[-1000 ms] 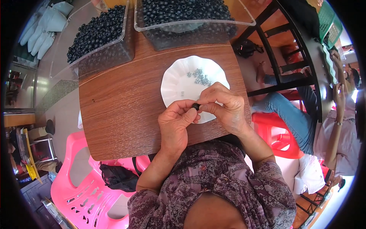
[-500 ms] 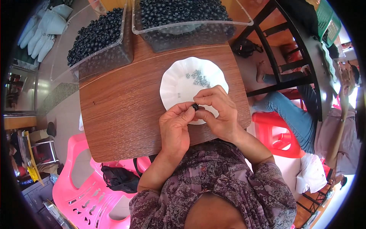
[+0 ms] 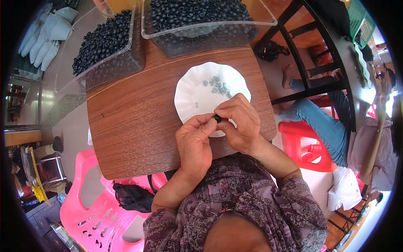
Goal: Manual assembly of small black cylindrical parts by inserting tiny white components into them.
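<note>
Between my two hands, above the near part of a white scalloped plate (image 3: 188, 94), is a small black round part (image 3: 217, 118). My left hand (image 3: 194, 143) pinches it from the left with thumb and forefinger. From the right, the fingertips and thumb of my right hand (image 3: 242, 124) close on the same part and hide much of it. Several tiny grey pieces (image 3: 218, 85) lie scattered on the far side of the plate, and a couple more sit near its left side.
Two clear plastic boxes, a left one (image 3: 121, 67) and a right one (image 3: 189, 47), hold heaps of black parts at the back of the brown wooden table (image 3: 130, 130). A pink chair (image 3: 84, 206) with a black bag stands left; a red stool (image 3: 308, 143) and a seated person are right.
Both hands stay closed on the black part, which has turned or shifted slightly. My right fingertips now cover more of it. The whole view has shifted a little.
</note>
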`<state>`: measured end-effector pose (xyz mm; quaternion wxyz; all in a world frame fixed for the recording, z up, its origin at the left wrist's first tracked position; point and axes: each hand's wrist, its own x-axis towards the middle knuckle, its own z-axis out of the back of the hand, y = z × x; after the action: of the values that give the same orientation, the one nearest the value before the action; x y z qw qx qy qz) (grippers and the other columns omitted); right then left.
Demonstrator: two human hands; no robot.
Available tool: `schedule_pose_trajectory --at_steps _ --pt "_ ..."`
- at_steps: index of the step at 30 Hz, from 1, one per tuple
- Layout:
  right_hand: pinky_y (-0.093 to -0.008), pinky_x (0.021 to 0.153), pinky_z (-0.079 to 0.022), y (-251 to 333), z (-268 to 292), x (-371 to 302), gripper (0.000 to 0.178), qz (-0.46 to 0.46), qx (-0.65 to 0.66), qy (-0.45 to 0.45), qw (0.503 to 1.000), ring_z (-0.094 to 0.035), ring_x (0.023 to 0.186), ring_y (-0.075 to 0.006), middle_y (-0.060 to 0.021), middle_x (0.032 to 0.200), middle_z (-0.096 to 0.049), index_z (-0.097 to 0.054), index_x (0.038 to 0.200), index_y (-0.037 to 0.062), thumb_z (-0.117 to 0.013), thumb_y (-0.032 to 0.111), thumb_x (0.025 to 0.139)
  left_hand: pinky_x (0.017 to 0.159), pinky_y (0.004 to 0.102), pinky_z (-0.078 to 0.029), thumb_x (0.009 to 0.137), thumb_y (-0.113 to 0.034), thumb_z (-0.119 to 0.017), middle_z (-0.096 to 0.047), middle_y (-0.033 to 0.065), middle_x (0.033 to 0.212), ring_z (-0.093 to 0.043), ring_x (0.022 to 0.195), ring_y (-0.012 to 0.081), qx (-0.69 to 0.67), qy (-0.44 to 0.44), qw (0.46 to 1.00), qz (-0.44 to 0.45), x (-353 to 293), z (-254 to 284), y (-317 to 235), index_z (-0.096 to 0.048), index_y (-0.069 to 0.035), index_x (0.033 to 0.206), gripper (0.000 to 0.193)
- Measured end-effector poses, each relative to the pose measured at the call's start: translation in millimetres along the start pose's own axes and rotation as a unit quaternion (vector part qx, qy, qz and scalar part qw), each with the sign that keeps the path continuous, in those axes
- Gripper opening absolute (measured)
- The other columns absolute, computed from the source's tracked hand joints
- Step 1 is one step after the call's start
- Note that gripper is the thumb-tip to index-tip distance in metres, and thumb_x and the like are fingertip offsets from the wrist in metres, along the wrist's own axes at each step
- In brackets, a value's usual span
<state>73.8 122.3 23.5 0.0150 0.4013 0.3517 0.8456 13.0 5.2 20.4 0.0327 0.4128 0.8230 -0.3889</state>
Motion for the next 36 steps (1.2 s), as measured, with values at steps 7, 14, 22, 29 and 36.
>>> schedule_pose_trajectory --at_steps 7,14,22,29,36 --pt "-0.0326 0.055 -0.041 -7.7 -2.5 3.5 0.032 0.035 0.005 0.010 0.999 -0.050 0.065 -0.0256 -0.0116 0.076 -0.055 -0.054 0.079 -0.0011 -0.065 -0.008 0.050 0.083 0.0299 -0.046 0.087 -0.002 -0.053 -0.060 0.0124 0.097 -0.058 0.089 0.0175 0.033 0.013 0.999 -0.008 4.1 0.3 -1.3 -0.056 0.008 0.095 0.014" --pt "-0.0323 0.057 -0.042 -4.8 -11.2 -0.2 0.033 0.015 -0.015 -0.026 0.999 -0.053 0.069 -0.0256 -0.0112 0.082 -0.058 -0.057 0.085 0.0004 -0.067 -0.010 0.055 0.080 0.0247 -0.043 0.087 -0.007 -0.057 -0.059 0.0061 0.092 -0.056 0.085 0.0120 0.064 0.028 0.997 -0.046 4.5 -1.9 -2.3 -0.056 0.004 0.095 0.013" --pt "-0.0317 0.064 -0.045 5.4 7.4 24.6 0.037 -0.031 0.030 0.028 0.999 -0.057 0.072 -0.0233 -0.0115 0.088 -0.062 -0.060 0.098 -0.0004 -0.070 -0.004 0.063 0.072 0.0236 -0.047 0.081 0.002 -0.060 -0.061 0.0070 0.088 -0.058 0.077 0.0119 0.223 0.037 0.949 -0.221 4.0 -1.3 -53.9 -0.055 0.001 0.095 0.015" --pt "-0.0268 0.063 -0.046 -48.7 36.0 100.9 0.014 -0.049 -0.066 -0.007 0.997 -0.058 0.071 -0.0181 -0.0099 0.080 -0.061 -0.063 0.083 -0.0024 -0.064 -0.005 0.069 0.061 0.0176 -0.038 0.073 0.001 -0.067 -0.052 -0.0033 0.080 -0.044 0.069 0.0044 0.438 -0.063 0.763 -0.470 69.6 -13.0 -169.0 -0.060 -0.001 0.089 0.018" --pt "-0.0372 0.067 -0.048 -120.7 17.9 202.4 0.025 0.011 -0.222 0.119 0.968 -0.060 0.076 -0.0280 -0.0116 0.075 -0.064 -0.067 0.086 0.0056 -0.061 -0.002 0.063 0.095 0.0398 -0.036 0.064 0.004 -0.062 -0.051 0.0157 0.115 -0.046 0.109 0.0322 0.674 -0.226 0.461 -0.532 131.6 5.5 -230.0 -0.048 -0.003 0.119 0.057"
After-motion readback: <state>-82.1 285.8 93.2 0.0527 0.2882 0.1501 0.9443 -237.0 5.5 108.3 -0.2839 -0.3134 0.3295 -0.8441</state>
